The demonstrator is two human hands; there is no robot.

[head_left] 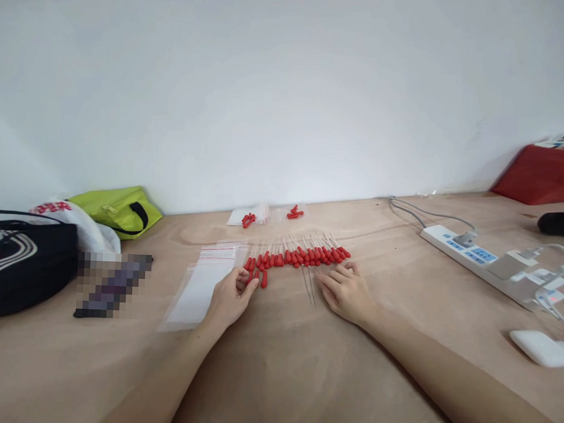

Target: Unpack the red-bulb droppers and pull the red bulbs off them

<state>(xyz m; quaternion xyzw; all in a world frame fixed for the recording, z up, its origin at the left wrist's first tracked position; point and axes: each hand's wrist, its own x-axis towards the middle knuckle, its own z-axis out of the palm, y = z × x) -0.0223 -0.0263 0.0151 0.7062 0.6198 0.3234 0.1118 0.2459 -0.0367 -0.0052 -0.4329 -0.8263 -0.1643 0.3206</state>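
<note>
A row of thin droppers with red rubber bulbs (308, 256) lies across the table, most stems pointing toward the wall. At the row's left end, my left hand (231, 296) is curled, thumb and fingertips closed around a red bulb (250, 277). Another bulb (264, 279) sticks out just right of the thumb. My right hand (346, 290) rests at the right end with fingers stretched out, holding nothing I can see. Beside its fingertips, a few thin bare stems (309, 289) point toward me. Clear zip bags (194, 295) lie left of my left hand.
Two small bags with red bulbs (248, 220) (295, 212) lie near the wall. A power strip (476, 260) with cables and a white charging case (540, 347) are on the right. A black bag (31, 269) and a yellow-green pouch (118, 207) stand left.
</note>
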